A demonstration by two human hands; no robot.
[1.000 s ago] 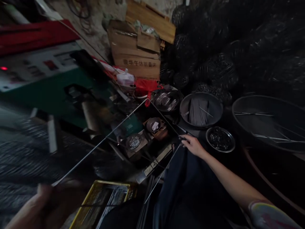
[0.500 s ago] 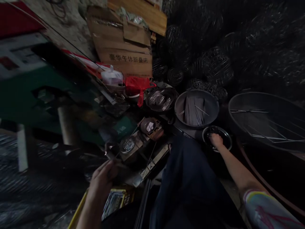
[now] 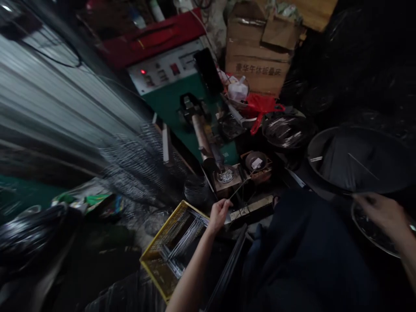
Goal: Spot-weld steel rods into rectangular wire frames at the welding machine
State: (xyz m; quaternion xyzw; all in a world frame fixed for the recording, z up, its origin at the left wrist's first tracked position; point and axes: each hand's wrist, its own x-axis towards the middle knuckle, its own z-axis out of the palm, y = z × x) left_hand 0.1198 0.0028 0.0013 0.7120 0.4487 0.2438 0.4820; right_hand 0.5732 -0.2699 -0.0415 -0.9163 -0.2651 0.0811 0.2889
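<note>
My left hand (image 3: 219, 213) is closed in a pinch on a thin metal rod (image 3: 238, 188), which points up and to the right toward the machine's work spot. Just beyond it, a small round dish of shiny bits (image 3: 225, 174) sits under the nose of the green machine's arm (image 3: 202, 134). My right hand (image 3: 381, 213), blurred, is over the rim of a small metal bowl (image 3: 360, 223) at the right. Its fingers look pressed together; whatever they hold is too smeared to make out.
A yellow crate (image 3: 154, 271) with metal rods stands below my left forearm. A wide basin (image 3: 315, 143) with flat strips lies beyond my right hand. Beside the dish stands a dark round pot (image 3: 256, 160). A red bag (image 3: 261, 106) and cardboard box (image 3: 260, 56) are at the back.
My view has swung left, bringing the crate and machine further into sight. My right hand has come up out of the small bowl. The left hand still pinches the rod.
</note>
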